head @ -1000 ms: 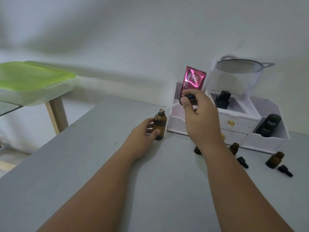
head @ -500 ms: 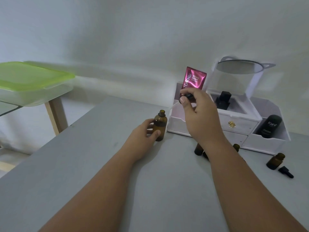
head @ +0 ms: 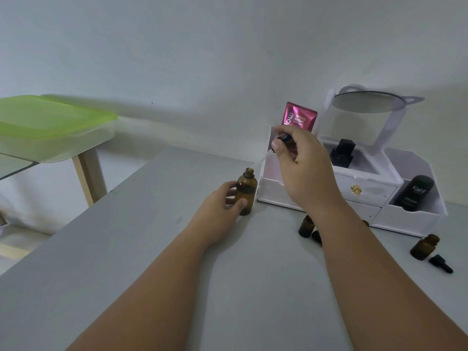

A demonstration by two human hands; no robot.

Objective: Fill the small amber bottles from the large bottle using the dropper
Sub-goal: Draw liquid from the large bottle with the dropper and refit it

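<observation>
The large amber bottle [head: 246, 192] stands upright and uncapped on the grey table [head: 126, 262]. My left hand [head: 219, 209] grips its body from the left. My right hand [head: 302, 168] pinches the dropper [head: 274, 149] by its black bulb, up and to the right of the bottle's mouth; the clear tube slants down-left, its tip just above the neck. One small amber bottle [head: 306, 226] shows beside my right wrist, another small amber bottle [head: 424, 247] stands at the far right with a black dropper cap [head: 440, 263] lying by it.
A white cosmetic organiser [head: 359, 191] with drawers, a mirror, a pink sachet [head: 298, 117] and a black tube [head: 415, 193] stands behind the bottles. At the left, a green-lidded plastic box [head: 50, 125] sits on a wooden-legged stand beyond the table edge.
My right hand has lifted the dropper out of the large bottle's neck, up and to the right. My left hand has stayed on the bottle.
</observation>
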